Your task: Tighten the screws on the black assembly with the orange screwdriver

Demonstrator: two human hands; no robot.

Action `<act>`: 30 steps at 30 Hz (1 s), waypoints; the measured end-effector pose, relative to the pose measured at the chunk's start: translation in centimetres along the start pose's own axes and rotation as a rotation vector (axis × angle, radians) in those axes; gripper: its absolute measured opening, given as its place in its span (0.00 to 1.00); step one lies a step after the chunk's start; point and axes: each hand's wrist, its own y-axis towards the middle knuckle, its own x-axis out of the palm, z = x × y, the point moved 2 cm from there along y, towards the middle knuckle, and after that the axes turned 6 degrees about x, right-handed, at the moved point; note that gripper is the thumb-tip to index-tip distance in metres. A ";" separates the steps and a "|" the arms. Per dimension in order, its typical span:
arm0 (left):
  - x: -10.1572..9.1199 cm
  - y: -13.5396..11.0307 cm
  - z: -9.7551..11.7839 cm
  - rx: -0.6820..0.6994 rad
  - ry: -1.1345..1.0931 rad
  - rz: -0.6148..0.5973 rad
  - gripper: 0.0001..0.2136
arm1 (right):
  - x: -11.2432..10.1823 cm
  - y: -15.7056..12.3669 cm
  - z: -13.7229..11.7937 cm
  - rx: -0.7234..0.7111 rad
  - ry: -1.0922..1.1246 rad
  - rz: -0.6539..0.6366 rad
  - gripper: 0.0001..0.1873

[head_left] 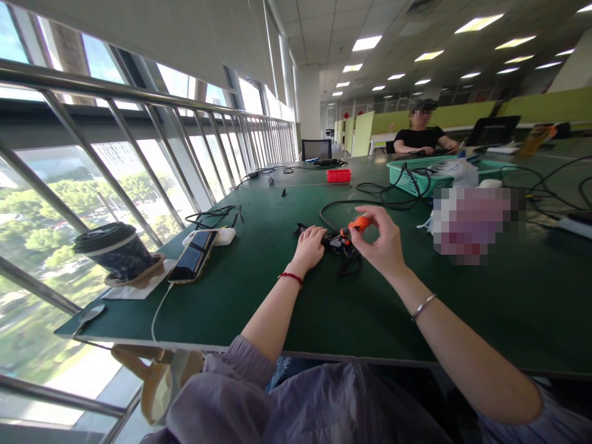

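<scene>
On the green table (259, 290) my left hand (309, 245) presses down on a small black device with wires (340, 246), its fingers curled over the device's left end. My right hand (382, 240) is raised just above the device and pinches an orange-handled screwdriver (358, 224), whose tip points down at the black part. A black cable (333, 209) loops from the device toward the back of the table.
A phone (194, 257) on a charging cable, a white case (222, 236) and a lidded paper cup (115, 250) lie at the left. A red box (338, 176), a teal basket (416, 176) and tangled cables stand farther back. Another person (423, 135) sits at the far end.
</scene>
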 end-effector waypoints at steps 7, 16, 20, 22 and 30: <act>0.0 0.0 0.0 -0.004 -0.002 0.001 0.25 | 0.1 -0.1 0.1 0.024 -0.078 0.002 0.06; 0.1 0.0 -0.1 -0.003 -0.002 -0.003 0.25 | 0.1 0.0 -0.1 0.009 -0.057 0.010 0.09; 0.1 0.0 -0.1 -0.002 -0.005 -0.001 0.25 | 0.0 0.0 0.0 0.027 -0.088 0.020 0.06; 0.1 0.0 -0.1 -0.002 -0.007 -0.003 0.25 | 0.0 0.0 0.0 0.027 -0.075 0.022 0.09; 0.2 0.0 -0.2 0.002 0.001 0.002 0.25 | 0.0 0.0 0.0 0.002 -0.061 0.015 0.08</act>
